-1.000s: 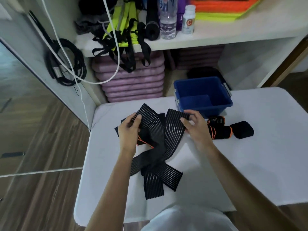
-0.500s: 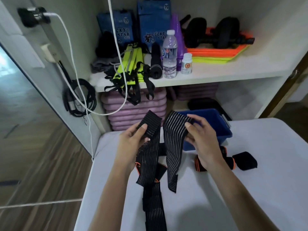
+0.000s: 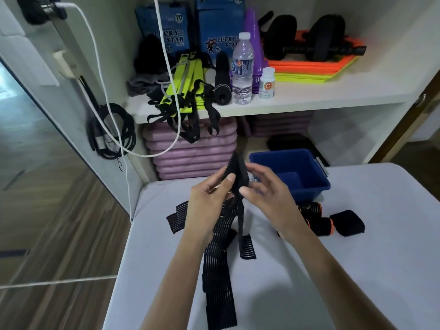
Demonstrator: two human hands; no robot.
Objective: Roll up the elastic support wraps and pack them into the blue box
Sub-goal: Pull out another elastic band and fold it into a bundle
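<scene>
stretchy ribbed cloth vs shiny plastic

Black wrap [image 3: 219, 277] is ribbed matt elastic; blue box [image 3: 312, 184] smooth glossy plastic; counter [image 3: 357, 270] matt white.

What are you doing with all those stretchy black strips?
A person is sorting out a long black elastic wrap. The left hand and right hand pinch its top end in the air, and the rest trails onto the white table. More wraps lie beside the blue box, which looks empty.

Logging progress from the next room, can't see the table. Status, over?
Left hand and right hand both pinch the striped elastic wrap, lifted, tail trailing on the table. Blue box open. Nothing blocking it.
</scene>
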